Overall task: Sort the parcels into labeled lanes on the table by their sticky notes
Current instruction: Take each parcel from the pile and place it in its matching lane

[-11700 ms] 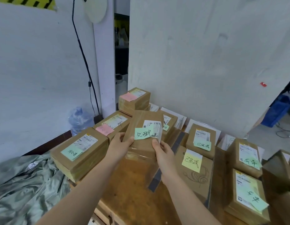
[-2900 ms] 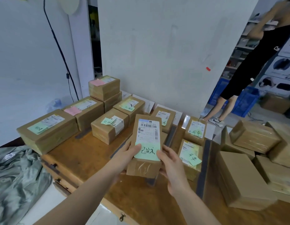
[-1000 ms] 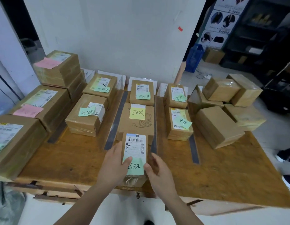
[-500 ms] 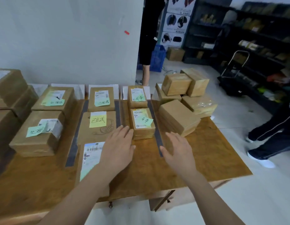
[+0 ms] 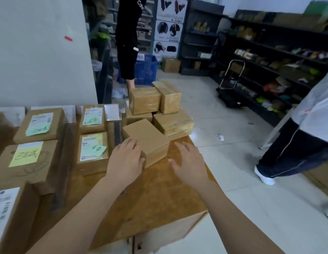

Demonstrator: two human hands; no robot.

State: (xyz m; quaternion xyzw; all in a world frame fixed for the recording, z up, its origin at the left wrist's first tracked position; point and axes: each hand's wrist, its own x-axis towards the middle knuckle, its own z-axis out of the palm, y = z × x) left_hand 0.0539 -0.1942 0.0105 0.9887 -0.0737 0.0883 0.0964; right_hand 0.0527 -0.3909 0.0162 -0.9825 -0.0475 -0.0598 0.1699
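A plain brown parcel (image 5: 149, 136) with no visible note lies at the near edge of an unsorted pile (image 5: 159, 105) on the table's right side. My left hand (image 5: 125, 160) rests against its near left corner, fingers relaxed. My right hand (image 5: 188, 162) hovers spread just right of it, holding nothing. Sorted parcels fill taped lanes on the left: two with green notes (image 5: 92, 150) (image 5: 92, 119), one with a yellow note (image 5: 26, 155), another green-noted one (image 5: 39, 125). The parcel I set down (image 5: 7, 213) lies at the bottom left.
The wooden table (image 5: 155, 197) ends just right of my right hand. A person in black (image 5: 129, 39) stands behind the pile; another in dark trousers (image 5: 295, 149) stands at the right. A trolley (image 5: 231, 85) and dark shelves line the room's right side.
I let go of the green-noted parcel in the middle lane. Both hands moved right to the unsorted pile, and my view swung right with them.
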